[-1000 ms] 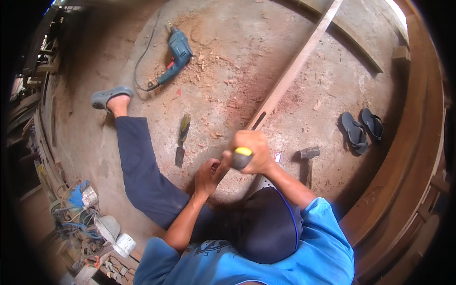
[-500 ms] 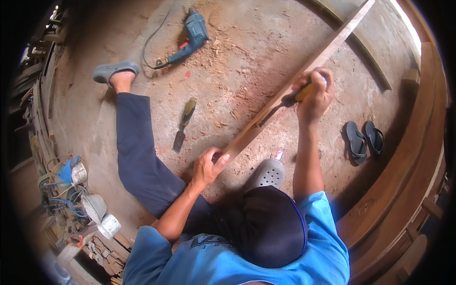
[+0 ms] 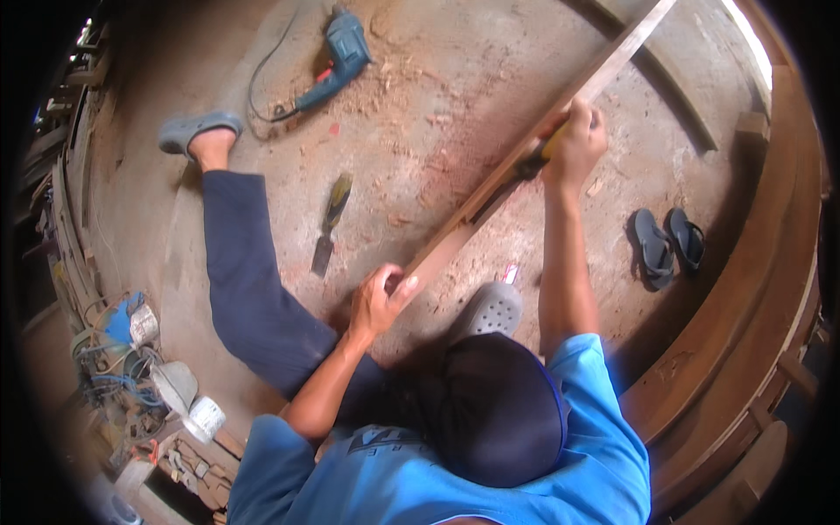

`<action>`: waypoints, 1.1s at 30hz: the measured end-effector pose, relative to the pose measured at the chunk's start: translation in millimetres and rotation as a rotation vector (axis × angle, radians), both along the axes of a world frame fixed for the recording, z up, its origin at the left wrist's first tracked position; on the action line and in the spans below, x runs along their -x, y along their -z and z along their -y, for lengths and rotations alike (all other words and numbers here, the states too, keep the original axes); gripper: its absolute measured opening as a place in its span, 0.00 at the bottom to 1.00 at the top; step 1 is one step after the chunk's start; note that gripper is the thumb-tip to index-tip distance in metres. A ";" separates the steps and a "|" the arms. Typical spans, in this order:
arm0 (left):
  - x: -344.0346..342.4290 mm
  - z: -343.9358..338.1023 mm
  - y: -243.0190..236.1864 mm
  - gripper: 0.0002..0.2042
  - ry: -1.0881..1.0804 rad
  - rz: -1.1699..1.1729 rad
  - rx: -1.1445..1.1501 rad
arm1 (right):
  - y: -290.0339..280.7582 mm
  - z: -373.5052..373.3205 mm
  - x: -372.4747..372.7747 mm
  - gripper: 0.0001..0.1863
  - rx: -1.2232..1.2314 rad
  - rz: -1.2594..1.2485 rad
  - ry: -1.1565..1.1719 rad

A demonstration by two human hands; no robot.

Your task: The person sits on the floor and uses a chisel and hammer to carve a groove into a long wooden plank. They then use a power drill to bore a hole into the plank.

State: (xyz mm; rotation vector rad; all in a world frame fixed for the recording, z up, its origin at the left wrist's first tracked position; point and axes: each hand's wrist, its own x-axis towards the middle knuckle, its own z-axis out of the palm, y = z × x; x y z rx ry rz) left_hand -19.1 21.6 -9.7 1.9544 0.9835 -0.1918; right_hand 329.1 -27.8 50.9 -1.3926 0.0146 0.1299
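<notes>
My left hand (image 3: 376, 304) is closed round the near end of a long wooden strip (image 3: 440, 248), thumb on top. The strip slants away to the upper right. Farther along it, my right hand (image 3: 574, 150) is wrapped round the yellow handle of a chisel (image 3: 528, 166). Its dark blade lies low along the strip, next to a notch-like step in the wood; where exactly the tip touches I cannot tell. A second chisel (image 3: 332, 219), with a yellow and dark handle, rests on the floor left of the strip.
A blue corded drill (image 3: 339, 59) lies among wood shavings at the upper left. Black flip-flops (image 3: 654, 249) are on the right, beside long planks (image 3: 744, 297). Another timber (image 3: 674, 92) lies beyond the strip. Cans and wires (image 3: 144, 367) are heaped at the lower left.
My right hand has moved slightly up along the strip, and the chisel now lies flatter against the wood. My left hand keeps its grip. The whole view has shifted a little.
</notes>
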 end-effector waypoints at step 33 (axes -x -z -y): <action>-30.5 6.3 -6.4 0.26 -0.029 0.085 0.004 | 51.9 10.3 22.1 0.28 -0.166 -0.221 -0.099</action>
